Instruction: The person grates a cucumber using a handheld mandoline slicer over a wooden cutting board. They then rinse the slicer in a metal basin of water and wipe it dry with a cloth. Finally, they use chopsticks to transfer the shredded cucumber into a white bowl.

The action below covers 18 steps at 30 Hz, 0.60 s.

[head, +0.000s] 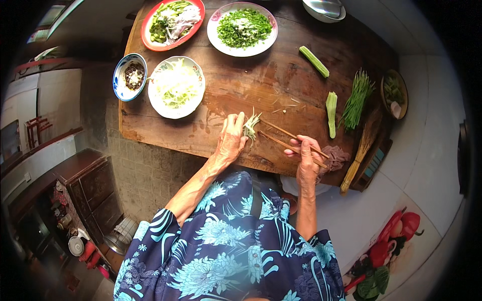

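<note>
My left hand (230,140) rests on the wooden table (180,135) near its front edge, fingers against a small bunch of pale green vegetable shreds (251,127). To the right, my right hand (307,156) holds a pair of wooden chopsticks (280,129), their tips apart just beside the shreds. A floral-rimmed white bowl (153,101) of similar shreds stands left of my left hand. Two peeled green vegetable pieces (314,61) (331,114) lie on the right half. Beyond my right hand is a crumpled brownish-pink cloth (334,158).
Along the far side stand a red-rimmed plate (146,35), a plate of chopped greens (211,32) and a metal-looking bowl (329,17). A blue-rimmed bowl (117,81) is at the left edge. Rightward lie long green stalks (356,101), a straw whisk (357,158) and a small bowl (403,90).
</note>
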### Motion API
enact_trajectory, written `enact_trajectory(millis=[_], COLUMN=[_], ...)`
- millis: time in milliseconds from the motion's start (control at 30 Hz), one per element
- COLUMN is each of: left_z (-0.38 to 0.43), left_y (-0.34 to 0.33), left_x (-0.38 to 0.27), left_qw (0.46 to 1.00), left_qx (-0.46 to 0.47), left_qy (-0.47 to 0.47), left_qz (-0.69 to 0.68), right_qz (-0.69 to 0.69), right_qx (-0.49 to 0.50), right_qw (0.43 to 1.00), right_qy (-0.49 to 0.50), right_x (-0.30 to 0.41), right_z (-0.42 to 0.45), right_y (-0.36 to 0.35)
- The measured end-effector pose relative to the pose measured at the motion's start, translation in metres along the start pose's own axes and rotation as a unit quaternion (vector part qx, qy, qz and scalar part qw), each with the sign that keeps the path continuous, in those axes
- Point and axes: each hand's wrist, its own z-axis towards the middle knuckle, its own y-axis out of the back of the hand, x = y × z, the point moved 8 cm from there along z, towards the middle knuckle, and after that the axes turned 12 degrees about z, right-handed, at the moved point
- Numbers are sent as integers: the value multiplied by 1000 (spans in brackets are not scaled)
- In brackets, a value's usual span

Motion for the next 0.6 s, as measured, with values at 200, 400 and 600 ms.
enact_trajectory(millis=[200, 400, 600], left_z=[7, 3, 5], left_y=[-9, -2, 55], left_x=[-6, -6, 2], left_qw=[998, 994, 982], left_qx=[-39, -71, -156], left_qy=[-4, -10, 15], left_qz=[-45, -77, -106], right_qz=[71, 104, 50], right_qx=[-3, -9, 37], right_qw=[997, 994, 998], right_qy=[-12, -16, 8], right_x=[-38, -35, 15], right_z=[-1, -14, -25], right_y=[-3, -17, -86])
